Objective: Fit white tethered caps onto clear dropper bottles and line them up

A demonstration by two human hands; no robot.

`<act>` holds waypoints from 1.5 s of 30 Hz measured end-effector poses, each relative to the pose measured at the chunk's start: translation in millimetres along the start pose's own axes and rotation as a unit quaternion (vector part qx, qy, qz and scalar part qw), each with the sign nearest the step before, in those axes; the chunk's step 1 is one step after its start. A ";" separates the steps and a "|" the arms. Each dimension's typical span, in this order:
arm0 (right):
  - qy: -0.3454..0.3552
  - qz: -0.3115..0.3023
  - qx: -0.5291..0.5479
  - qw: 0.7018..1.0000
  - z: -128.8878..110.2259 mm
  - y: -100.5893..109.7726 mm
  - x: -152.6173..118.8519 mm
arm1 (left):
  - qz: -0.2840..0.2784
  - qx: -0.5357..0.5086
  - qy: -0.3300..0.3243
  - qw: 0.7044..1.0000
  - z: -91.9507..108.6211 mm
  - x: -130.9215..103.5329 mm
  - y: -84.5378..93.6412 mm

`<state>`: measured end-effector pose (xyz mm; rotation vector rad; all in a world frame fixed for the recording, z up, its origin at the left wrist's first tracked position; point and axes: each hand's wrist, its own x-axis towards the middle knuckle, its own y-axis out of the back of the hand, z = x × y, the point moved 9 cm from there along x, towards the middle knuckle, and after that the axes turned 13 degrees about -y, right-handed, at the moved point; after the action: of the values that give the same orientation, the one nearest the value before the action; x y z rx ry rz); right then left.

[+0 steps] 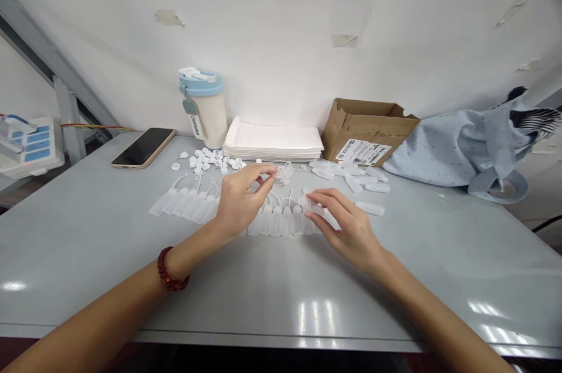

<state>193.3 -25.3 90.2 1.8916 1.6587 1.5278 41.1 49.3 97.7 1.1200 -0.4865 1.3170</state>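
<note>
My left hand (240,197) is closed in a pinch at the edge of a small tangled pile of clear loops (285,173). Whatever lies between its fingertips is too small to make out. Thumb and fingers of my right hand (345,223) grip a translucent plastic sleeve (309,205) at the right end of a row. That row of similar sleeves (274,222), with thin loops at their tops, lies side by side on the grey table. More looped sleeves (182,202) lie left of my left hand, which partly hides the row.
White caps (206,159) are heaped at the back left, before a cream tumbler (206,112). Loose sleeves (351,174) lie by a cardboard box (369,133). A stack of white trays (274,141), a phone (144,148) and a light-blue cloth bag (452,144) line the back.
</note>
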 end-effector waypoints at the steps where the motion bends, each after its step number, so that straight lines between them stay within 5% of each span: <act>1: -0.002 0.000 -0.001 1.000 1.7 -0.1 0.4 | 0.009 0.001 0.014 1.000 -3.9 1.0 2.9; 3: -0.010 -0.002 -0.002 1.000 5.6 -0.9 1.5 | 0.010 0.013 0.051 0.999 -15.4 2.7 6.9; 8: -0.026 0.009 -0.002 1.000 11.6 2.1 3.3 | -0.106 0.057 0.178 0.977 -54.5 -0.8 0.4; 11: -0.032 0.028 -0.008 0.999 14.2 8.2 4.0 | -0.063 0.067 0.168 0.981 -58.6 6.0 13.7; 17: -0.063 0.047 0.003 0.997 19.0 15.7 6.9 | 0.013 -0.063 0.168 0.984 -47.7 6.0 15.9; 25: -0.094 -0.016 0.074 0.993 6.4 0.5 1.3 | -0.144 -0.062 0.006 0.988 24.6 -9.0 -32.7; 38: -0.069 -0.022 0.090 0.993 2.6 0.8 0.9 | -0.146 -0.018 -0.130 0.981 54.4 -13.8 -31.2; 41: -0.069 -0.021 0.089 0.993 2.5 0.1 0.5 | -0.130 -0.030 -0.122 0.984 54.8 -12.7 -29.2; 45: -0.080 -0.009 0.105 0.991 3.3 1.5 -0.3 | -0.098 -0.059 -0.026 0.993 42.0 -13.0 -26.1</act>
<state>196.9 -24.5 89.7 2.0353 1.8176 1.1979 74.3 10.4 95.8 1.0766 -0.4753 1.0775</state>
